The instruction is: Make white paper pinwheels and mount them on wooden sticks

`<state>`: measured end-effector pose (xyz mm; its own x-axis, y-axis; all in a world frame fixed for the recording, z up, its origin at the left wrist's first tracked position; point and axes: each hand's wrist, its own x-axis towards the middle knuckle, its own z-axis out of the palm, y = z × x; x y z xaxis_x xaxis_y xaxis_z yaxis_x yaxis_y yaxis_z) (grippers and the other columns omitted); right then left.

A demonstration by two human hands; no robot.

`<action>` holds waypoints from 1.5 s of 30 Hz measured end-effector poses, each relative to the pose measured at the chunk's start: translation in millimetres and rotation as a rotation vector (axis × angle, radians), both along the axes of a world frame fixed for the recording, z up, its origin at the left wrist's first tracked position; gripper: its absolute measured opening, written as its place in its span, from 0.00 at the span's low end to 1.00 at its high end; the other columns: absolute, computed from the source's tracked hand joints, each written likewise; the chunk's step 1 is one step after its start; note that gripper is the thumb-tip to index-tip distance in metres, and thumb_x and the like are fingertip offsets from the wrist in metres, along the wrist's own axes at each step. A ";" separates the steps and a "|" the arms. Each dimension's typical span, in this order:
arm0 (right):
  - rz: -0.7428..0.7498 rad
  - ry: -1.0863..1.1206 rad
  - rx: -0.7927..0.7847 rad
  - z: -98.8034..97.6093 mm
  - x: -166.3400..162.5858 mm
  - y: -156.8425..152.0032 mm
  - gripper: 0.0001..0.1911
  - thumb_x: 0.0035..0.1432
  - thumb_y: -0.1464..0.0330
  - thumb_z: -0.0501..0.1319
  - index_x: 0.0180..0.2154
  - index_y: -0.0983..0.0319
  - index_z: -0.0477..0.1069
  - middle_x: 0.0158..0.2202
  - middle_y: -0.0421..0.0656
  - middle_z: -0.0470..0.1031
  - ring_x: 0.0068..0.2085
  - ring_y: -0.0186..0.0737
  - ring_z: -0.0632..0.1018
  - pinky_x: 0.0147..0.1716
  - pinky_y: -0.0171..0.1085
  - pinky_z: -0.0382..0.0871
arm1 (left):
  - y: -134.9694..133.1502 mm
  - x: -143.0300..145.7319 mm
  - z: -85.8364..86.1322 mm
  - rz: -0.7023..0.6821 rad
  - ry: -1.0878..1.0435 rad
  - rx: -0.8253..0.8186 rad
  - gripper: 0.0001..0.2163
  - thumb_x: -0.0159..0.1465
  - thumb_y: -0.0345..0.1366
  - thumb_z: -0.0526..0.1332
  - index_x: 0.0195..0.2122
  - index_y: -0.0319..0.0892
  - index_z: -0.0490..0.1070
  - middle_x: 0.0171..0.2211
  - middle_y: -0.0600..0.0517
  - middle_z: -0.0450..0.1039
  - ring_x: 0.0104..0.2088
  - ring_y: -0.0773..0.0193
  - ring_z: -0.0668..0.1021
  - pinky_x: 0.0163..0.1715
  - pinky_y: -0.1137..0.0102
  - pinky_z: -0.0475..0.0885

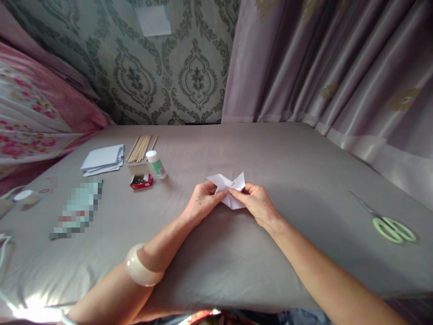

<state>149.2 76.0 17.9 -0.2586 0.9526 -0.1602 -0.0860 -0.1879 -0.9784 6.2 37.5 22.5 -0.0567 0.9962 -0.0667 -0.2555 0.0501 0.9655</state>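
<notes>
- Pinching folded, pointed white paper (223, 182): left hand (202, 198) and right hand (260, 203), each grip clamped on it.
- Green-handled metal scissors (377, 220): toward right edge of grey fabric sheet (304, 180).

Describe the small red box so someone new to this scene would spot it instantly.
On the grey sheet, find the pale wooden sticks, beyond and left of the left hand. The red box lies on their near side, just left of the green-labelled white tube. Unlike those neighbours, it is low and open, with small dark pieces inside.
</notes>
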 end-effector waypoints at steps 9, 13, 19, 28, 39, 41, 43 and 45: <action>0.042 0.019 -0.042 -2.1 3.4 2.9 0.19 0.34 0.60 0.74 0.29 0.64 0.78 0.26 0.41 0.79 0.27 0.35 0.75 0.30 0.34 0.66 | 2.2 -2.6 -4.3 -0.046 -0.006 0.057 0.16 0.46 0.40 0.71 0.33 0.36 0.76 0.30 0.48 0.79 0.30 0.63 0.78 0.32 0.71 0.70; 0.051 0.026 -0.044 -5.4 4.6 5.0 0.19 0.32 0.59 0.74 0.28 0.63 0.78 0.26 0.41 0.79 0.27 0.36 0.75 0.29 0.34 0.66 | 4.5 -4.3 -9.2 -0.061 0.022 0.088 0.16 0.47 0.39 0.71 0.34 0.35 0.76 0.31 0.49 0.78 0.31 0.64 0.77 0.34 0.72 0.70; 0.024 0.019 -0.040 -8.0 2.5 7.0 0.19 0.29 0.59 0.75 0.26 0.63 0.78 0.24 0.41 0.79 0.26 0.35 0.74 0.29 0.34 0.65 | 6.5 -5.5 -11.4 -0.085 0.052 0.111 0.15 0.48 0.39 0.70 0.34 0.35 0.76 0.31 0.49 0.78 0.31 0.63 0.78 0.35 0.71 0.70; -0.015 0.030 -0.034 -2.0 -3.7 6.1 0.16 0.28 0.62 0.74 0.22 0.64 0.76 0.21 0.40 0.76 0.23 0.33 0.72 0.26 0.33 0.64 | 5.9 -6.1 -3.7 -0.035 0.116 0.064 0.14 0.46 0.39 0.70 0.31 0.36 0.76 0.28 0.50 0.78 0.30 0.62 0.78 0.32 0.72 0.70; -0.020 0.014 -0.037 1.6 -5.2 4.3 0.16 0.27 0.62 0.74 0.21 0.64 0.75 0.21 0.40 0.76 0.22 0.33 0.73 0.24 0.33 0.63 | 6.5 -5.2 -3.6 -0.027 0.087 0.054 0.14 0.44 0.38 0.70 0.29 0.37 0.75 0.26 0.51 0.78 0.28 0.64 0.77 0.30 0.72 0.70; -0.029 0.018 -0.049 2.5 -5.8 3.8 0.16 0.27 0.63 0.74 0.21 0.64 0.75 0.21 0.40 0.76 0.22 0.32 0.72 0.24 0.32 0.63 | 6.8 -5.0 -3.6 -0.026 0.086 0.056 0.13 0.44 0.38 0.70 0.29 0.36 0.75 0.26 0.51 0.78 0.27 0.65 0.76 0.30 0.73 0.69; -0.038 0.019 -0.057 2.5 -6.4 3.6 0.16 0.26 0.63 0.74 0.20 0.64 0.75 0.20 0.39 0.76 0.22 0.32 0.72 0.24 0.32 0.63 | 7.2 -4.9 -3.8 -0.031 0.082 0.061 0.13 0.44 0.38 0.70 0.29 0.36 0.75 0.26 0.51 0.78 0.26 0.66 0.76 0.29 0.74 0.69; -0.040 0.017 -0.055 1.8 -6.8 3.6 0.16 0.26 0.63 0.73 0.20 0.64 0.75 0.20 0.39 0.76 0.21 0.32 0.72 0.24 0.32 0.62 | 7.5 -4.9 -4.3 -0.038 0.081 0.066 0.14 0.44 0.39 0.70 0.29 0.36 0.75 0.26 0.50 0.78 0.27 0.65 0.76 0.29 0.74 0.69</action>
<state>142.4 79.6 19.7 -0.2241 0.9520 -0.2087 -0.1115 -0.2378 -0.9649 1.3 45.0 18.1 -0.0211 0.9998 0.0027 -0.1752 -0.0064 0.9845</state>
